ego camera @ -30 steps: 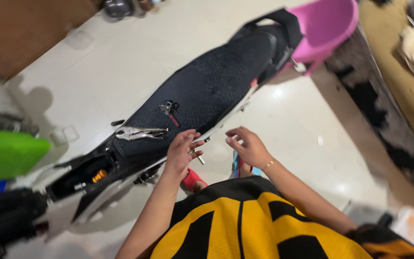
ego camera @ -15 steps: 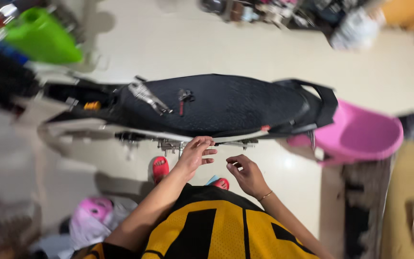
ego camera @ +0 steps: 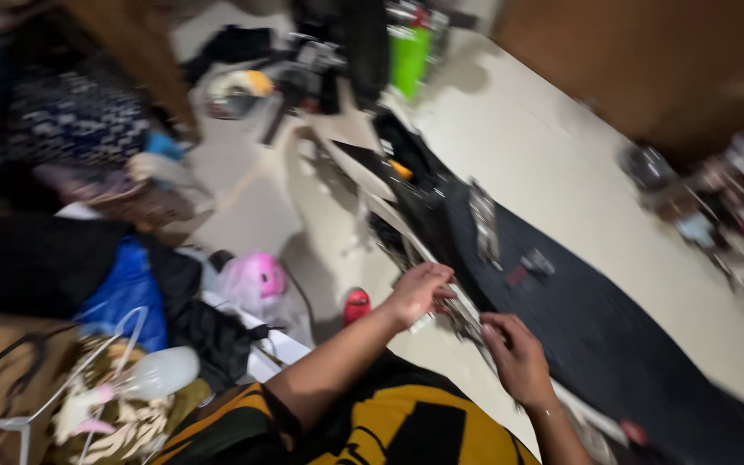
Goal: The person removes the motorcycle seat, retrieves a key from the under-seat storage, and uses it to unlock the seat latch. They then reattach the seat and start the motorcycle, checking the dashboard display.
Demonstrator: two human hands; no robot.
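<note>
A long black scooter body with a textured seat (ego camera: pixel 596 327) lies across the pale floor. My left hand (ego camera: pixel 419 291) and my right hand (ego camera: pixel 514 353) are both at its near edge, fingers curled on small metal parts there. Motion blur hides what the fingers grip. Silver pliers (ego camera: pixel 482 222) and a small dark tool (ego camera: pixel 534 263) rest on the seat just beyond my hands. My yellow and black shirt (ego camera: pixel 389 426) fills the bottom of the view.
A green container (ego camera: pixel 411 56) stands at the far end of the scooter. A pink bag (ego camera: pixel 256 277), a red item (ego camera: pixel 356 303), blue cloth (ego camera: pixel 127 293) and a white bottle (ego camera: pixel 157 372) crowd the left. Cluttered goods (ego camera: pixel 734 189) line the right.
The view has swung sharply, so the scooter now runs diagonally from top middle to bottom right. Both hands have stayed at the scooter's near edge.
</note>
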